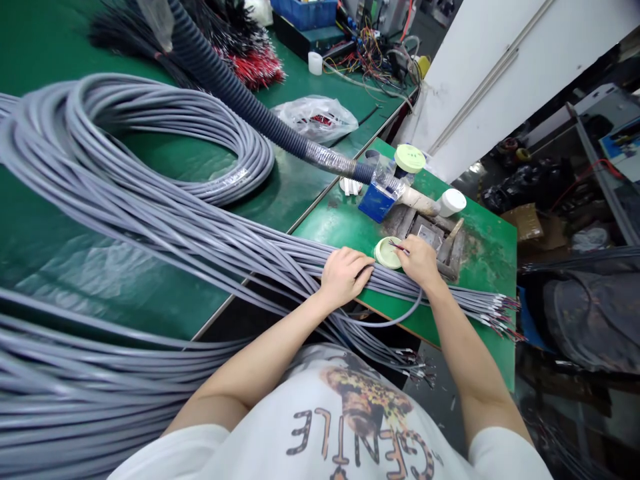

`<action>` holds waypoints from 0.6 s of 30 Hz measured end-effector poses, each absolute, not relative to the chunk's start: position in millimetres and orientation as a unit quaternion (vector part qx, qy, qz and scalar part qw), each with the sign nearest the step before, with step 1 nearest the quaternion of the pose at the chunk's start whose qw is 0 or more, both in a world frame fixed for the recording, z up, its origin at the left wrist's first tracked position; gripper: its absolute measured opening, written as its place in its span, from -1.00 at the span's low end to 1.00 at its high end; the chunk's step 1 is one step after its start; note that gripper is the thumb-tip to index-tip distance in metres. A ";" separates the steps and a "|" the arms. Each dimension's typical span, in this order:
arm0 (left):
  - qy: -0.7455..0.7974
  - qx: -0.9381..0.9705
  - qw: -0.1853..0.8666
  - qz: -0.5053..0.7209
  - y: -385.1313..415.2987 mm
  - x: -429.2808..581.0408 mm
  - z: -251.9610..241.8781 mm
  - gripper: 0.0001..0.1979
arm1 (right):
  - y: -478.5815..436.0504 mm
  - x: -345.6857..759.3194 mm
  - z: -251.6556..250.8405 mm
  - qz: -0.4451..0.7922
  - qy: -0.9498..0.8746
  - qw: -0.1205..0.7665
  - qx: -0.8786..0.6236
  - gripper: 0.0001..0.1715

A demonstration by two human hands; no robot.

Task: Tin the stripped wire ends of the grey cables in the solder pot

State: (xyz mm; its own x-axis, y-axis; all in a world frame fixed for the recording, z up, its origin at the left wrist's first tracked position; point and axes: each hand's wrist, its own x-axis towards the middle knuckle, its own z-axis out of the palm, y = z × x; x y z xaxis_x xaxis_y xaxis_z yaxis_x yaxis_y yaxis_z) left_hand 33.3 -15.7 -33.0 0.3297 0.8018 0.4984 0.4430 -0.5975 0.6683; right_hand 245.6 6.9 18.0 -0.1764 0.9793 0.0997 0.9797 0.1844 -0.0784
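Observation:
My right hand (419, 259) pinches the end of a grey cable (413, 310), which loops below the hand. Its thin dark and red wire ends (398, 247) point over a small round pale-yellow tub (387, 253). My left hand (345, 275) is curled over a thick bundle of grey cables (280, 250), its fingers bent and close together. Beyond my right hand, the bundle's stripped ends (500, 310) show white, red and dark wires at the right of the green bench. More cable ends (413, 360) hang below the bench edge.
A soldering pot (425, 233) in a dirty frame stands behind my right hand. A ribbed extraction hose (250, 110) crosses above the bench to a blue box (376, 202). Coiled grey cable (240, 183) covers the left table. A white-lidded jar (453, 201) stands near the pot.

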 end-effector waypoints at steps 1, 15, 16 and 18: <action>0.395 0.788 0.209 0.423 -15.7 33.3 -33.2 -0.78 | 6.6 244.6 18.9 -0.003 -0.768 0.067 -0.637 -0.80; 0.390 0.837 0.231 0.308 -14.1 25.3 -13.0 -0.72 | 8.0 348.8 21.1 -0.083 -0.643 0.158 -0.745 -0.72; 0.387 0.839 0.236 0.300 -13.9 24.3 -11.6 -0.72 | 8.9 353.1 17.5 -0.085 -0.635 0.140 -0.755 -0.71; 0.381 0.843 0.245 0.289 -13.8 22.6 -9.4 -0.71 | 10.4 357.0 11.1 -0.087 -0.625 0.110 -0.768 -0.70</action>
State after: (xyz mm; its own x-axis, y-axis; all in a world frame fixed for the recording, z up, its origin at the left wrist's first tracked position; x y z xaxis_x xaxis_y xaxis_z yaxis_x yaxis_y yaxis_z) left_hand 22.6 -13.8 -9.4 0.5422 0.7849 0.2998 0.5014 -0.5886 0.6342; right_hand 357.0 10.4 11.1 0.2030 0.9408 0.2716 0.9792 -0.1941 -0.0596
